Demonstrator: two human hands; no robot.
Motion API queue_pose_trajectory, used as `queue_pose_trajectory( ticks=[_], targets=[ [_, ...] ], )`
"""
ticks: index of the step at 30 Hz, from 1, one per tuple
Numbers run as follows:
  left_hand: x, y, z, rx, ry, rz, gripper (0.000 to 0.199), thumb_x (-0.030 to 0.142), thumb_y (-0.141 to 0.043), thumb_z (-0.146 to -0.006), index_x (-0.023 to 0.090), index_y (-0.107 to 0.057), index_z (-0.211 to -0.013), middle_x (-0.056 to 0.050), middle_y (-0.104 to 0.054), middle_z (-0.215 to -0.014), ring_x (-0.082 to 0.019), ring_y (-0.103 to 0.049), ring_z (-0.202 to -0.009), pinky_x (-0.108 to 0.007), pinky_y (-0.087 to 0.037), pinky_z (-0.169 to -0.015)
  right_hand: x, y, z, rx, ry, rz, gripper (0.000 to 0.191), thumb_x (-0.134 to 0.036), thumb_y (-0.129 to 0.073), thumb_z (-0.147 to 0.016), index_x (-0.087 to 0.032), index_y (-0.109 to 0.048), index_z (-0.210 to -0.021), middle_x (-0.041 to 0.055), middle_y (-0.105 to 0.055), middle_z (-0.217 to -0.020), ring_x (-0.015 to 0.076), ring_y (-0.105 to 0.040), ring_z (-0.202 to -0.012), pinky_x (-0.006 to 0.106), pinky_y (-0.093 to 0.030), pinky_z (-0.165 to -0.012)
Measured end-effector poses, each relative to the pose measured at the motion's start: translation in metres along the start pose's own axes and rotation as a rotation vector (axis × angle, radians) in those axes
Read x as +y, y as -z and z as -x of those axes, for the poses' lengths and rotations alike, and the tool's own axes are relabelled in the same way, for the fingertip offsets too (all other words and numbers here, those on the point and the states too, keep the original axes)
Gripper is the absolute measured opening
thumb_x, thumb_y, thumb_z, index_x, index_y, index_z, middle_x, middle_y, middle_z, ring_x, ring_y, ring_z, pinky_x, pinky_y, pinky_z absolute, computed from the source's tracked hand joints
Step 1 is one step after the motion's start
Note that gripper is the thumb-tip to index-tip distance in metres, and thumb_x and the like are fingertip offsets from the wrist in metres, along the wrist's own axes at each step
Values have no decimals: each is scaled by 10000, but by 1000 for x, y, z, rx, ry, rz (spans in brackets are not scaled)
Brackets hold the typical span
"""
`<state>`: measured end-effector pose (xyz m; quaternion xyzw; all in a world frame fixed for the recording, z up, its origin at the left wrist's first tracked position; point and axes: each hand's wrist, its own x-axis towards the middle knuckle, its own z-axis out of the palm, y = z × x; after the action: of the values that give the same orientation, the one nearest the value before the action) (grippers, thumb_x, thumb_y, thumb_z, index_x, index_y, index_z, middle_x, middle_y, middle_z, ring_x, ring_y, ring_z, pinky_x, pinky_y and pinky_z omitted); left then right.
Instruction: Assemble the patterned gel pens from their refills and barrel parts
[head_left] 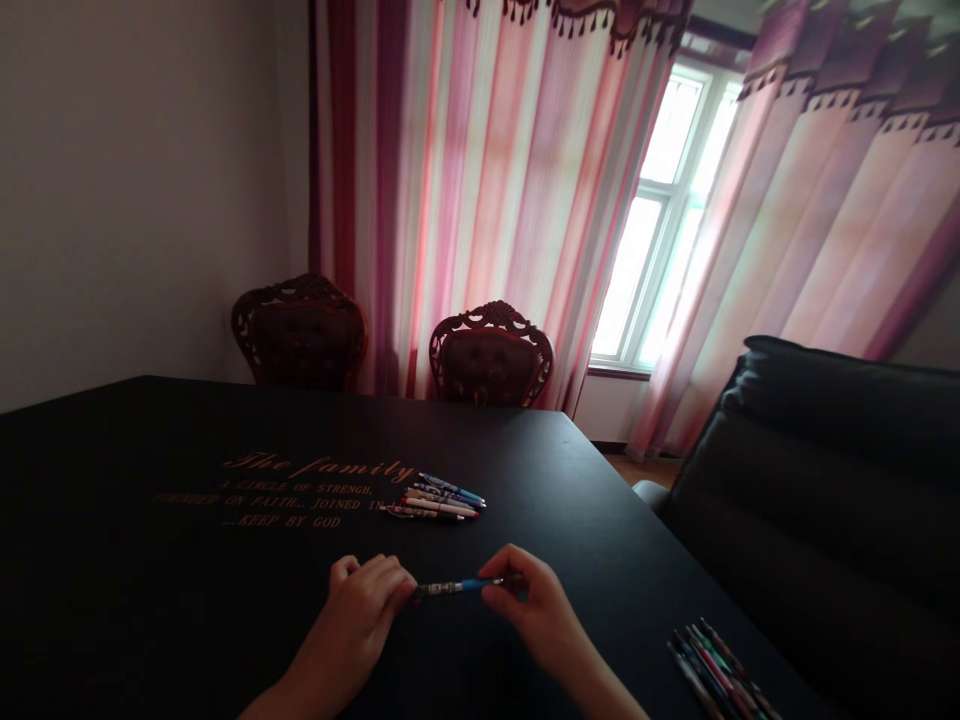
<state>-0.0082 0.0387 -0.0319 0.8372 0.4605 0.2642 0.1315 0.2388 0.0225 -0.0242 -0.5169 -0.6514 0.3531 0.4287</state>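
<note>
Between my two hands a pen [448, 589] with a blue grip and a patterned barrel lies level, just above the dark table. My left hand [369, 597] is closed on its darker end, fingers bunched together. At the blue tip end, the thumb and forefinger of my right hand [529, 592] pinch the pen. Beyond the hands, several pens [442, 503] in white, blue and patterned colours rest side by side in a small pile. What the inner fingers of my left hand cover is hidden.
The black table [187, 620] carries printed orange lettering [300, 492]. Another bundle of several pens [716, 670] lies near its right edge. A dark padded chair [825, 500] stands on the right. Two carved chairs [300, 335] face the far edge, with striped curtains [487, 180] behind.
</note>
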Motion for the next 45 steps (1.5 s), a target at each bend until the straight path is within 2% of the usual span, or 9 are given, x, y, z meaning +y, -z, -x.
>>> queue_pose_trajectory(
  ticks=[3, 10, 16, 20, 25, 29, 32, 36, 45],
  targets=[
    [0, 0, -1, -9, 10, -2, 311, 353, -370, -1004, 252, -621, -850, 12, -647, -843, -197, -579, -822, -402, -280, -842, 8, -5, -1, -74, -76, -94, 339, -474, -545, -874, -155, -655, -848, -1, -611, -626, 140, -529, -576, 252, -404, -577],
    [2, 2, -2, -3, 23, -38, 306, 324, -372, -1008, 243, -617, -844, 19, -640, -839, -191, -575, -817, -404, -282, -842, 15, -5, -4, -91, -109, -134, 315, -457, -635, -810, -145, -671, -826, 18, -638, -645, 147, -533, -603, 261, -390, -590],
    [-9, 8, -2, 122, -5, -127, 149, 248, -470, -972, 273, -616, -961, 16, -640, -925, -196, -576, -891, -398, -262, -849, 14, 18, -8, 101, 1, -64, 268, -421, -653, -807, -155, -672, -835, 14, -600, -735, 146, -492, -663, 261, -371, -612],
    [-10, 14, -2, 162, -89, -211, 242, 106, -529, -893, 289, -603, -1033, 13, -623, -993, -198, -571, -938, -388, -254, -856, 10, 24, -7, 157, 28, 50, 283, -440, -611, -841, -162, -649, -800, -7, -537, -664, 134, -444, -604, 265, -343, -574],
    [-10, 11, -1, 104, -27, -247, 222, 65, -542, -839, 259, -606, -924, 8, -626, -941, -216, -566, -928, -418, -261, -871, -1, 15, -2, 133, 82, 121, 235, -391, -614, -847, -170, -678, -800, -7, -542, -655, 140, -458, -613, 268, -348, -583],
    [-10, 9, -1, 57, 26, -152, 149, 193, -603, -859, 278, -598, -981, -2, -630, -1002, -233, -561, -970, -433, -287, -888, -5, 5, 2, 38, 87, 58, 211, -358, -615, -844, -173, -714, -868, 15, -605, -724, 151, -498, -661, 265, -372, -604],
    [-7, 7, -1, -12, -33, -70, 175, 299, -640, -864, 305, -596, -1033, -14, -608, -1124, -249, -537, -1069, -440, -300, -921, -4, -5, 5, -18, 52, 31, 197, -338, -638, -825, -178, -730, -895, 19, -624, -740, 156, -516, -676, 269, -385, -621],
    [-3, 5, 2, -71, -98, -81, 98, 209, -630, -858, 287, -625, -917, -12, -590, -1193, -262, -501, -1152, -474, -276, -963, -2, -11, 6, -55, 23, -54, 215, -352, -656, -815, -177, -730, -916, 22, -635, -763, 156, -523, -683, 267, -384, -624],
    [-6, 7, 2, -7, -50, -138, 71, 215, -665, -828, 260, -617, -855, -29, -598, -1178, -279, -507, -1153, -491, -282, -949, 6, 14, -4, 162, 21, -136, 324, -487, -635, -834, -165, -669, -835, -2, -584, -700, 140, -493, -644, 256, -364, -599]
  ],
)
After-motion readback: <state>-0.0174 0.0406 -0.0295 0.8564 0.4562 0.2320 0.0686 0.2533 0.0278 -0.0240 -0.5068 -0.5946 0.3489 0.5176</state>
